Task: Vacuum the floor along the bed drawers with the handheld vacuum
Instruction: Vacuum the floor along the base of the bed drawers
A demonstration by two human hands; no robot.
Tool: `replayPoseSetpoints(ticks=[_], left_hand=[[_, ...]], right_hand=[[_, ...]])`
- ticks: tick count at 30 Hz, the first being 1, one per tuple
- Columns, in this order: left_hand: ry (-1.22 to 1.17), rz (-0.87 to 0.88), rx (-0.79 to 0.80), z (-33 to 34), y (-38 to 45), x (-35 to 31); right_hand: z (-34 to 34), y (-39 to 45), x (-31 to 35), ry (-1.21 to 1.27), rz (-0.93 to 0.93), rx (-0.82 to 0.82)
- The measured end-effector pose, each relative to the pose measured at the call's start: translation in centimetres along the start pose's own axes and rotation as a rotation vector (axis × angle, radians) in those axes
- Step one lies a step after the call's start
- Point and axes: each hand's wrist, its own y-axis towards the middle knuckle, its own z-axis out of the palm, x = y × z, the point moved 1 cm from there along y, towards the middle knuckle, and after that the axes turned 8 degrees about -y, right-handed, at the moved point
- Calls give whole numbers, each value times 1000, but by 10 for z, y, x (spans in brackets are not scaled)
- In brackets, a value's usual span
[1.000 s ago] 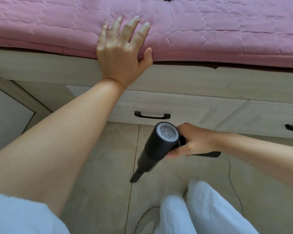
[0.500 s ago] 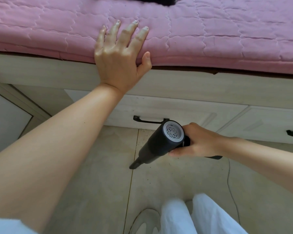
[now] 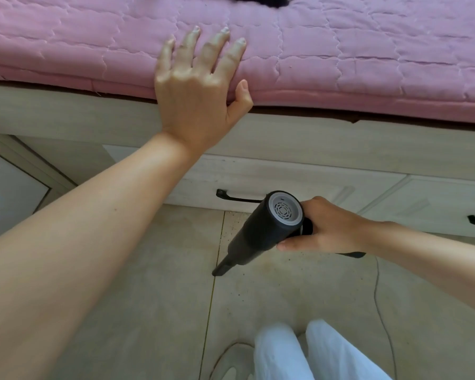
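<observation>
Right grip [image 3: 331,229]: fingers curled around the handheld vacuum [image 3: 261,234] handle.
Left grip [image 3: 196,86]: fingers spread flat on the pink mattress [image 3: 368,50] edge.
Vacuum: nozzle down on the floor [image 3: 154,311], near the drawer [image 3: 299,185] front.

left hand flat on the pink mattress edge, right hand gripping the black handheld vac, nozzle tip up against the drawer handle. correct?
Not quite. The head view shows the nozzle down at the tiled floor, on the grout line, well short of the drawer handle. The rest holds: left hand flat on the pink mattress edge, right hand gripping the black handheld vac.
</observation>
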Motion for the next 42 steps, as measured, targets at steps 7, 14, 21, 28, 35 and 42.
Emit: replayPoseSetpoints(ticks=[7, 14, 21, 28, 35, 42], left_hand=[[-28, 24, 10, 9, 15, -31], [-9, 17, -44, 14, 9, -30], [9, 27, -50, 15, 7, -29], [16, 34, -61, 16, 7, -26], [14, 38, -57, 16, 7, -27], [18, 53, -82, 17, 6, -27]], right_hand=[[-3, -1, -2, -61, -19, -107], [0, -7, -6, -44, -18, -82], [4, -7, -7, -121, -32, -169], [7, -1, -11, -277, 8, -237], [13, 0, -12, -398, -39, -276], [16, 3, -11, -478, -72, -270]])
